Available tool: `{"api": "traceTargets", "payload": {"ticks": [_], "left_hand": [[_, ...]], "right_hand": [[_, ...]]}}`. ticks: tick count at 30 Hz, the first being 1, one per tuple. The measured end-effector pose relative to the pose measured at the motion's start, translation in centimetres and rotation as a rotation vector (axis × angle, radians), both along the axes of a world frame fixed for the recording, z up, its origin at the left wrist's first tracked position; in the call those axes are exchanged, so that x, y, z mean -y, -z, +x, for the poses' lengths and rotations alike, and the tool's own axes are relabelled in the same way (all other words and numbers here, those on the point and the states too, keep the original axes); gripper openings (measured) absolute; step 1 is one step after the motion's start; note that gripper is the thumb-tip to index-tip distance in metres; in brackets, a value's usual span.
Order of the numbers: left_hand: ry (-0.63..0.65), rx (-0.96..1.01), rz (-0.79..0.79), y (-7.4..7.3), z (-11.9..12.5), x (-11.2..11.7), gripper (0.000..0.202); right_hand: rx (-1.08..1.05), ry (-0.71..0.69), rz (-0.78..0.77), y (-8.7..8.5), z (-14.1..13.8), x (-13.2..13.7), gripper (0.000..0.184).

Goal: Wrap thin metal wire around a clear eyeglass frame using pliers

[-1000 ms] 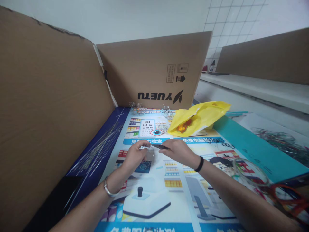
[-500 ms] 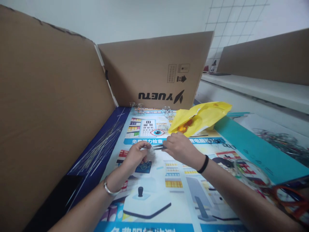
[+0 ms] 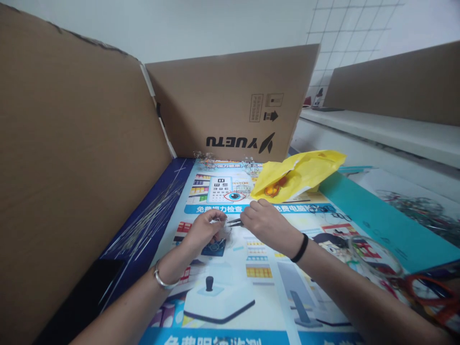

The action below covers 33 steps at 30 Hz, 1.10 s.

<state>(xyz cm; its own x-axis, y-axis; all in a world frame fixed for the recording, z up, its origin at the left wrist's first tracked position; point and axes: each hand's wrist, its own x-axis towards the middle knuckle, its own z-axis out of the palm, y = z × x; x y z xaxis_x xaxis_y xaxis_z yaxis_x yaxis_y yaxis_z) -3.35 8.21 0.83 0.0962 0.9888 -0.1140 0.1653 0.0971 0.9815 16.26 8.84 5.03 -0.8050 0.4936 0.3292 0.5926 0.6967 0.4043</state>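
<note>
Left hand [image 3: 205, 232] is pinching some thin wire thing [image 3: 226, 231], too blurry to make out; right hand [image 3: 265, 222] grips a dark pliers-looking tool [image 3: 235, 223], back end hidden.

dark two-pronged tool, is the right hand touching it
Touching: the head view shows the right hand closed around the tool, one end sticking out.
</note>
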Motion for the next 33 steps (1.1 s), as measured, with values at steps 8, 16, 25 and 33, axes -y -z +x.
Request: {"api": "traceTargets", "payload": {"ticks": [8,16,25,33], "left_hand": [[0.006,0.006,-0.011,-0.4,0.1,0.1,0.015],[0.004,-0.041,-0.027,-0.9,0.3,0.3,0.015],[0.051,-0.066,0.016,-0.6,0.3,0.3,0.017],[0.056,-0.046,0.065,-0.7,0.5,0.1,0.025]], "right_hand": [[-0.004,-0.003,0.019,0.6,0.1,-0.3,0.013],[-0.067,0.03,0.015,1.2,0.4,-0.6,0.016],[-0.118,0.052,-0.025,1.9,0.4,-0.9,0.015],[-0.105,0.082,0.031,1.0,0.4,-0.3,0.014]]}}
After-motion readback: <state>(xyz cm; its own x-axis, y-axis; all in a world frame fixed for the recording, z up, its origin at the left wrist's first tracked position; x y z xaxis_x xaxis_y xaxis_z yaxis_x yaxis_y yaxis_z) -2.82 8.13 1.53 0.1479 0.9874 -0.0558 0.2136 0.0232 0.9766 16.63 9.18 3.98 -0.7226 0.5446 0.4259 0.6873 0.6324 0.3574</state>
